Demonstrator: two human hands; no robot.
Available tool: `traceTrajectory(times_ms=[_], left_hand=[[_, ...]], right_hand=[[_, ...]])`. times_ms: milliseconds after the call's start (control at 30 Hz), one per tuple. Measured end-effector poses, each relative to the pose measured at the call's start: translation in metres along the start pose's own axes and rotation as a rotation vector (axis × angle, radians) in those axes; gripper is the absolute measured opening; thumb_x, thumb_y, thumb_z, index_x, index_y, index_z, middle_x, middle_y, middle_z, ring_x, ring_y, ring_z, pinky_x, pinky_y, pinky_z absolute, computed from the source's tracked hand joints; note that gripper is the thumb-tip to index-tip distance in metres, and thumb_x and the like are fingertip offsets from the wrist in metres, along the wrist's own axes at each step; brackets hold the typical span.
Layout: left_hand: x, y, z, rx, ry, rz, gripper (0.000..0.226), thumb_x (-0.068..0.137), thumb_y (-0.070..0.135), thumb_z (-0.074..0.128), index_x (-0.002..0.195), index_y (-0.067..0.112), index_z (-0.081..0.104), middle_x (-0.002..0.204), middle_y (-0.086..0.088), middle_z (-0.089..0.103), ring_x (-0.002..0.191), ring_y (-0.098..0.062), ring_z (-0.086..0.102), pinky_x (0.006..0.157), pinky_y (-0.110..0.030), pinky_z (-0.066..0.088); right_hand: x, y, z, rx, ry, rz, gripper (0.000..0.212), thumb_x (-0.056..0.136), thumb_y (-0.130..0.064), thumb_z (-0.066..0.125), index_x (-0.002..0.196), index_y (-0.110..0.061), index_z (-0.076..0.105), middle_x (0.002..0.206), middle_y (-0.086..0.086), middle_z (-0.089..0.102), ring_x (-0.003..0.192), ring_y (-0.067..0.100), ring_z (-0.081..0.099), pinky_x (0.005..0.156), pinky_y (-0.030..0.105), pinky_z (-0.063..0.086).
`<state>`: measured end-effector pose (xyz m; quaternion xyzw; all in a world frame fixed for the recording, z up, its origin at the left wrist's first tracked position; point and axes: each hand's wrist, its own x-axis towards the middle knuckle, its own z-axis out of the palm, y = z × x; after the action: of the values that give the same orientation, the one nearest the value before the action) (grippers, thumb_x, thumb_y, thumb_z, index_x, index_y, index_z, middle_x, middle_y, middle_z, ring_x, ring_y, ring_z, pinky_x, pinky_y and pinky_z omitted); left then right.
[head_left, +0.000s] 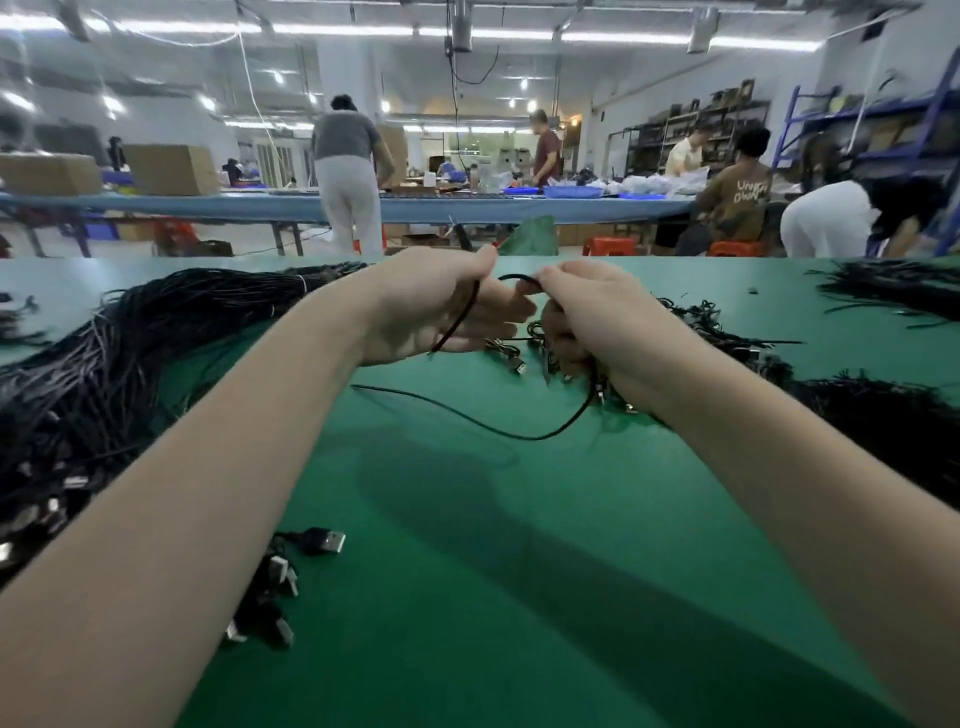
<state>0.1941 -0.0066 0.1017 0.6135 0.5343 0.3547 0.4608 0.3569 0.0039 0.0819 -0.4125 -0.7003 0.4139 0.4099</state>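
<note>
The left hand (441, 312) pinches a thin black cable (511, 279) between its thumb and forefinger. The right hand (587, 322), just beside it, holds the same cable with its fingers curled closed. A short arc of the cable runs between both hands. The rest hangs under the right hand and lies in a loop on the green table (519, 571). A big bundle of cables (104, 374) lies to the left of the left hand.
</note>
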Motion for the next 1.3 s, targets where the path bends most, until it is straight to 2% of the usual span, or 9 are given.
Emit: traceTrajectory(times_ms=[200, 367, 467, 600, 767, 900, 1033, 1167, 1300], left_hand=[[-0.001, 0.006, 0.0, -0.169, 0.233, 0.204, 0.042, 0.104, 0.041, 0.028, 0.116, 0.014, 0.058, 0.103, -0.003, 0.071, 0.1, -0.011, 0.063, 0.101, -0.029, 0.046], [-0.023, 0.022, -0.026, -0.737, -0.087, 0.458, 0.039, 0.097, 0.034, 0.037, 0.109, 0.013, 0.068, 0.094, -0.001, 0.074, 0.077, -0.011, 0.07, 0.062, -0.021, 0.055], [-0.036, 0.022, -0.038, -0.314, -0.277, 0.318, 0.037, 0.091, 0.035, 0.043, 0.073, 0.019, 0.071, 0.058, 0.004, 0.063, 0.048, -0.011, 0.058, 0.048, -0.02, 0.046], [-0.022, 0.008, -0.014, 0.378, -0.326, -0.121, 0.051, 0.099, 0.045, 0.03, 0.093, 0.013, 0.068, 0.077, -0.002, 0.075, 0.067, -0.012, 0.07, 0.05, -0.017, 0.046], [-0.008, 0.013, -0.003, -0.418, 0.089, 0.234, 0.045, 0.104, 0.036, 0.029, 0.11, 0.009, 0.064, 0.091, -0.003, 0.074, 0.084, -0.012, 0.07, 0.076, -0.023, 0.055], [-0.019, 0.025, -0.017, -0.771, 0.036, 0.451, 0.043, 0.103, 0.035, 0.032, 0.103, 0.013, 0.07, 0.084, 0.003, 0.072, 0.076, -0.009, 0.068, 0.064, -0.018, 0.05], [-0.036, 0.023, -0.038, -0.44, -0.161, 0.395, 0.035, 0.092, 0.035, 0.048, 0.07, 0.019, 0.07, 0.047, 0.009, 0.046, 0.041, -0.006, 0.043, 0.045, -0.017, 0.036], [-0.021, 0.005, -0.023, 0.273, -0.248, -0.005, 0.046, 0.099, 0.042, 0.034, 0.101, 0.013, 0.07, 0.073, 0.0, 0.072, 0.049, -0.01, 0.057, 0.043, -0.017, 0.037], [-0.004, 0.002, 0.002, -0.068, -0.052, 0.03, 0.043, 0.104, 0.04, 0.027, 0.119, 0.014, 0.057, 0.094, 0.004, 0.074, 0.071, -0.008, 0.068, 0.064, -0.024, 0.048]], right_hand=[[-0.012, 0.003, 0.021, 0.358, -0.333, -0.077, 0.029, 0.104, -0.031, 0.034, 0.09, -0.018, 0.056, 0.049, -0.01, 0.034, 0.04, 0.008, 0.029, 0.045, 0.02, 0.025], [-0.011, 0.038, 0.03, 0.187, -0.569, 0.017, 0.038, 0.1, -0.041, 0.039, 0.081, -0.021, 0.065, 0.056, -0.007, 0.03, 0.046, 0.01, 0.027, 0.049, 0.023, 0.027], [-0.004, 0.035, 0.012, -0.049, -0.28, 0.031, 0.041, 0.092, -0.051, 0.051, 0.065, -0.02, 0.056, 0.05, -0.01, 0.034, 0.044, 0.01, 0.029, 0.045, 0.022, 0.027], [0.001, 0.014, -0.001, -0.034, -0.085, -0.104, 0.043, 0.092, -0.048, 0.054, 0.058, -0.022, 0.057, 0.047, -0.009, 0.035, 0.041, 0.009, 0.029, 0.04, 0.019, 0.025], [-0.004, 0.007, 0.016, 0.305, -0.232, -0.12, 0.034, 0.104, -0.031, 0.035, 0.081, -0.022, 0.058, 0.048, -0.01, 0.036, 0.039, 0.007, 0.029, 0.042, 0.017, 0.024], [-0.009, 0.038, 0.019, 0.306, -0.612, 0.125, 0.031, 0.102, -0.036, 0.038, 0.095, -0.022, 0.066, 0.061, -0.007, 0.036, 0.051, 0.009, 0.035, 0.051, 0.021, 0.033], [-0.002, 0.053, 0.01, -0.082, -0.272, 0.213, 0.04, 0.094, -0.05, 0.048, 0.087, -0.013, 0.06, 0.059, -0.006, 0.034, 0.045, 0.009, 0.028, 0.044, 0.021, 0.027], [0.005, 0.025, -0.006, -0.113, 0.109, -0.021, 0.036, 0.095, -0.046, 0.05, 0.078, -0.017, 0.062, 0.053, -0.007, 0.039, 0.042, 0.009, 0.032, 0.041, 0.023, 0.028], [-0.006, -0.004, 0.004, -0.046, -0.029, -0.178, 0.032, 0.102, -0.028, 0.039, 0.084, -0.023, 0.065, 0.044, -0.014, 0.048, 0.038, 0.005, 0.037, 0.039, 0.02, 0.032]])
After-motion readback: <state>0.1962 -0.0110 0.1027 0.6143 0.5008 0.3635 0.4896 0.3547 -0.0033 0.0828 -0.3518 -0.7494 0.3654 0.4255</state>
